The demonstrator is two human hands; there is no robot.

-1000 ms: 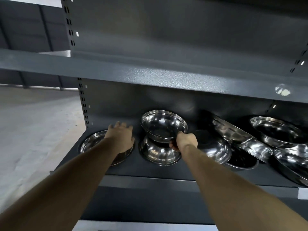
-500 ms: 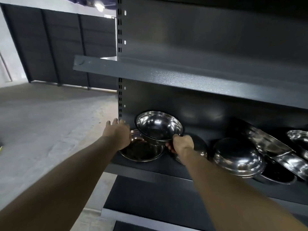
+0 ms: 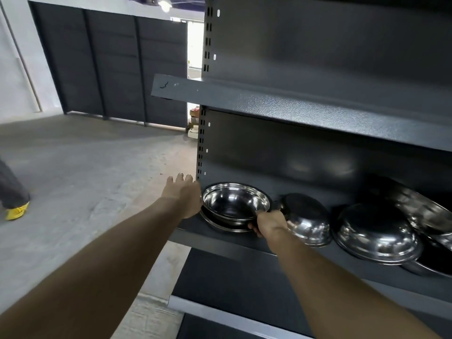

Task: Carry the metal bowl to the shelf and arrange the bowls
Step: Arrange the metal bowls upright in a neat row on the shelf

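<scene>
The right hand (image 3: 267, 222), gripping the metal bowl (image 3: 236, 201) by its rim, had nested it into the left-end bowl (image 3: 223, 225) on the shelf (image 3: 208, 237), the left hand (image 3: 184, 195) relaxed beside

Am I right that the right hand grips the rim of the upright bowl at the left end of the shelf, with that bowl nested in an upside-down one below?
Not quite. The head view shows the right hand gripping the rim of the upright bowl at the shelf's left end, but the bowl beneath is upright too, not upside-down.
</scene>
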